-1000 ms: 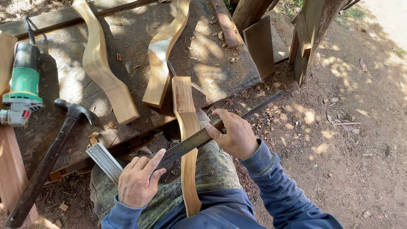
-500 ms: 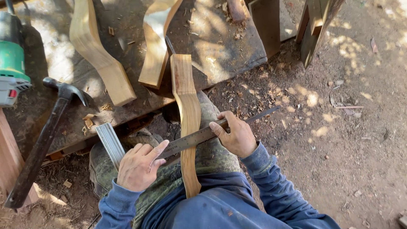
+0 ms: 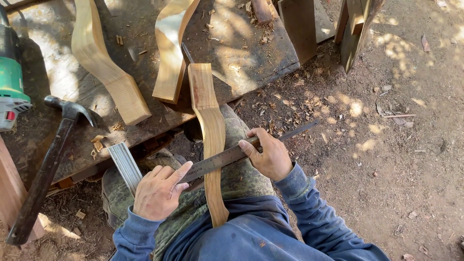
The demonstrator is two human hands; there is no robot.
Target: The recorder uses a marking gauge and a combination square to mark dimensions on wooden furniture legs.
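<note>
A curved pale wooden piece (image 3: 211,130) lies along my lap, its far end resting on the low workbench (image 3: 241,53). Across it lies a long metal ruler-like blade (image 3: 220,159). My left hand (image 3: 157,191) presses on the blade's near left end with the index finger stretched along it. My right hand (image 3: 270,154) is closed around the blade to the right of the wood, and a thin dark end (image 3: 299,130) sticks out past that hand.
Two more curved wooden pieces (image 3: 104,67) (image 3: 171,53) lie on the bench. A hammer (image 3: 48,159) leans at the left, beside a green power tool (image 3: 12,77). A ribbed metal strip (image 3: 125,166) sits by my left knee. Dirt ground with chips lies to the right.
The view has shifted closer and lower. My two hands keep their hold on the blade across the wooden piece, and the blade sits slightly lower along the wood.
</note>
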